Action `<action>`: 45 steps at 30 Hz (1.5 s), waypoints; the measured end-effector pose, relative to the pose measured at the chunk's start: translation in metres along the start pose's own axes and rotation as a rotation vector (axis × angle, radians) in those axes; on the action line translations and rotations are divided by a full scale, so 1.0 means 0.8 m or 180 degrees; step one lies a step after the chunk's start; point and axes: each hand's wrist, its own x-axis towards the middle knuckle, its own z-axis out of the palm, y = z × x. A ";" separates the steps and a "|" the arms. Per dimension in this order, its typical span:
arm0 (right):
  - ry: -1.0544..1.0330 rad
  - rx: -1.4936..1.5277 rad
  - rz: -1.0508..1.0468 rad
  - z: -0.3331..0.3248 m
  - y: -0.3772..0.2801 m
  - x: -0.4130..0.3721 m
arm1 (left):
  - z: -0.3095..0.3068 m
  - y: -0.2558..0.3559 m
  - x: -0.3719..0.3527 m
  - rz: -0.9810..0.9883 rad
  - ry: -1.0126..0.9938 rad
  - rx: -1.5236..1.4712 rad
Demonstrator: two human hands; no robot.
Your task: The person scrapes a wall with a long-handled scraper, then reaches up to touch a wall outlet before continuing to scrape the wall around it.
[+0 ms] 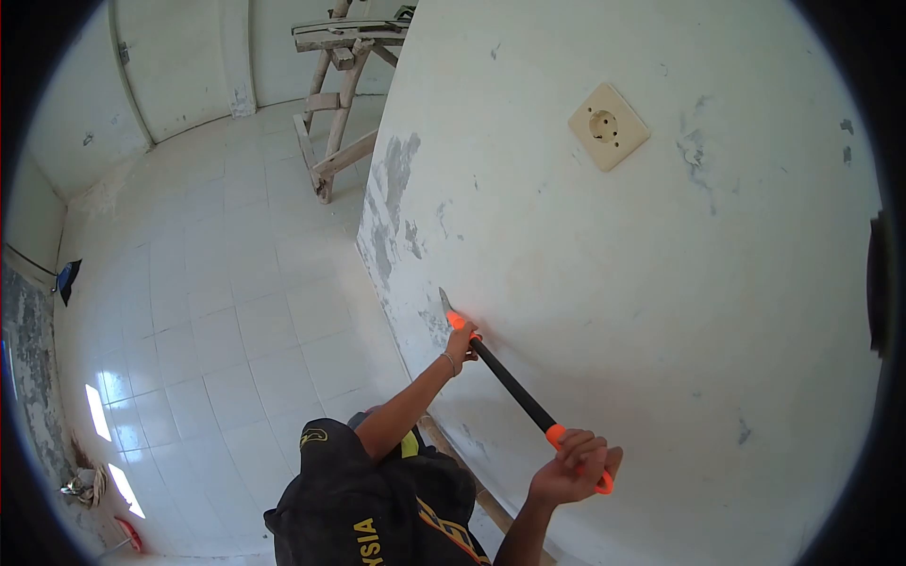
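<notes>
A long-handled scraper (512, 384) with a black shaft, orange ends and a narrow metal blade slants across the white wall (585, 264). Its blade tip lies at or close to a patch of flaked grey paint (434, 326); whether it touches cannot be told. Near the blade, my left hand (460, 347), with a band at the wrist, is closed round the orange collar. Lower down, my right hand (576, 466) wraps the orange grip at the other end. Both hands hide parts of the handle.
Higher on the wall is a beige power socket (606, 126). Beyond the wall's edge stands a wooden trestle (342, 104) on the tiled floor (208, 311). A dark blue object (68, 280) and a bundle (87, 485) lie along the left side.
</notes>
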 end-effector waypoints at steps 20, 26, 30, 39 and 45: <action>0.0667 0.0061 -0.0467 0.003 -0.077 0.025 | 0.062 0.043 -0.082 0.0107 -0.0211 0.0238; -0.0159 -0.0276 -0.0184 0.008 -0.015 0.005 | 0.009 0.032 -0.010 -0.0023 0.0068 0.0198; 0.0514 -0.0106 -0.0499 0.011 -0.078 0.008 | 0.056 0.050 -0.099 -0.0013 -0.0461 0.0223; 0.0217 -0.0351 -0.0264 0.026 -0.057 0.010 | 0.028 0.050 -0.054 0.0001 -0.0193 0.0359; 0.0099 -0.0436 0.0081 0.032 0.015 0.014 | -0.013 0.034 0.014 -0.0117 -0.0001 0.0422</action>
